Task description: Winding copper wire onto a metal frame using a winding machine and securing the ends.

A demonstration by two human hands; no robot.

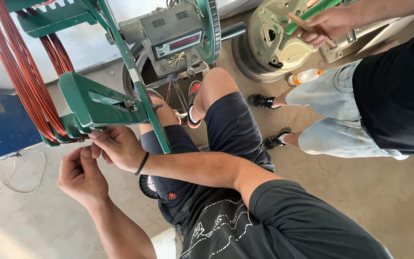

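Note:
A thick bundle of red-brown copper wire coil (22,72) hangs over the green metal winding former (97,103) of a winding machine. My right hand (118,146), with a black band on the wrist, reaches across my lap. Its fingers are curled at the lower end of the coil, just under the green former. My left hand (80,175) sits right below it, with thumb and fingers pinched together on what looks like a thin pale strand (81,143) at the coil. The two hands touch each other.
The machine's grey counter box (176,38) with a red display sits above my knees. Another person in light denim shorts (334,112) stands at right, a hand (329,24) holding a wooden stick at a round motor housing (274,38). A bottle (305,76) and white cable (10,177) lie on the concrete floor.

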